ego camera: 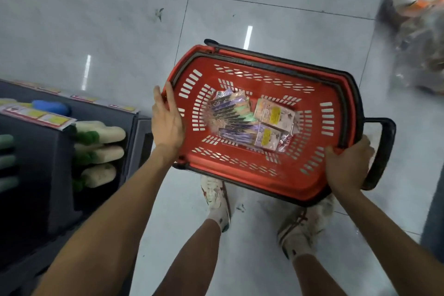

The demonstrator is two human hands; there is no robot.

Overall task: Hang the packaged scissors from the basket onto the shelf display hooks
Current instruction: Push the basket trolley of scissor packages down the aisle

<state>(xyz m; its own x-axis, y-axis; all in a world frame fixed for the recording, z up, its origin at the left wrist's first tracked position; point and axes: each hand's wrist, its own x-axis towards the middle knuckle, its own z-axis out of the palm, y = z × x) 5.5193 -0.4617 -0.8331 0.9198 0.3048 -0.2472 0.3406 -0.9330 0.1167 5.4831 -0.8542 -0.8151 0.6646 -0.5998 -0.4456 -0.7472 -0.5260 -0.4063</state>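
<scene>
A red plastic shopping basket (312,113) with black handles is held above the tiled floor, in front of my legs. Several packaged scissors (249,120) lie in a loose pile on its bottom, with purple, green and yellow cards. My left hand (168,122) rests on the basket's left rim with straight fingers. My right hand (348,166) grips the near right rim, fingers curled over the edge next to the black end handle (382,154). No display hooks are in view.
A dark shelf unit (43,151) stands at the left with price labels and rows of cream and green packaged goods (101,149). Blurred bagged goods (420,31) sit at the upper right. My feet in white shoes (216,197) stand below the basket.
</scene>
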